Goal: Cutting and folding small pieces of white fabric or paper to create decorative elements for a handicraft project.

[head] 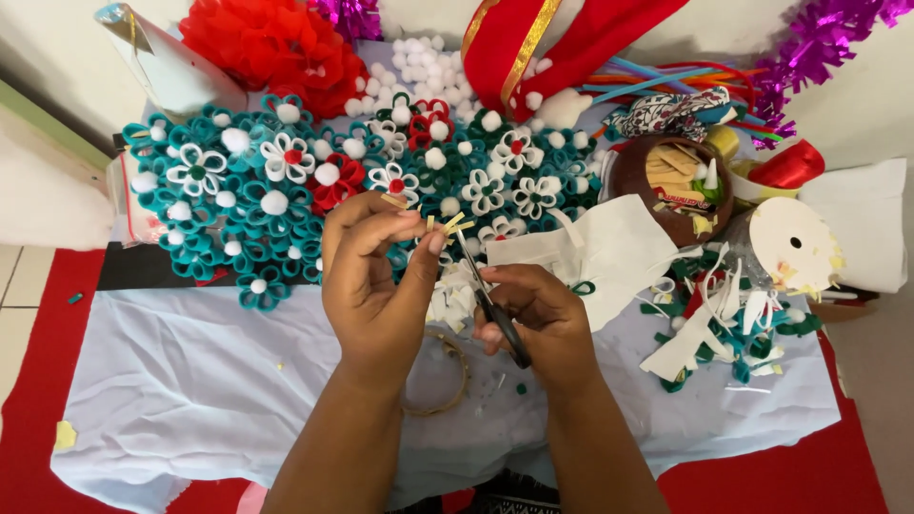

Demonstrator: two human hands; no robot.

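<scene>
One brown bowl (628, 176) of felt strips (669, 171)

a small bundle of pale yellow strips (446, 227) sits just above the middle of the frame, pinched at its lower end so the short, thin, flat ends fan upward and outward in several directions. just right of and below it, a pair of small scissors (490, 303) slants from upper left to lower right: slim metal blades point up toward the strips, their tips close beside the bundle, and dark handles lie lower down, partly hidden. whether the blades touch the strips cannot be told.
</scene>
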